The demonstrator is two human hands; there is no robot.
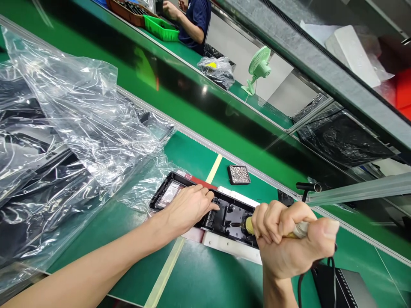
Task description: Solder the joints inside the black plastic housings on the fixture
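A long black plastic housing (221, 214) lies in a white fixture (231, 249) on the green bench. My left hand (192, 203) rests across its middle with the fingers curled over the far wall, and the thumb reaches toward the inside. In my right hand (285, 239) is a yellow electric screwdriver (249, 225), wrapped by the fingers, its tip pointing down into the right part of the housing. Whether the tip touches a screw cannot be made out. Beyond the housing sits a small black tray of screws (239, 175).
Clear plastic bags (73, 111) with black parts cover the left side. A black part (343, 284) lies at lower right beside a cord. Past the conveyor (205, 92) are a co-worker (197, 21), a green basket (160, 28) and a green fan (259, 66). A metal beam runs overhead.
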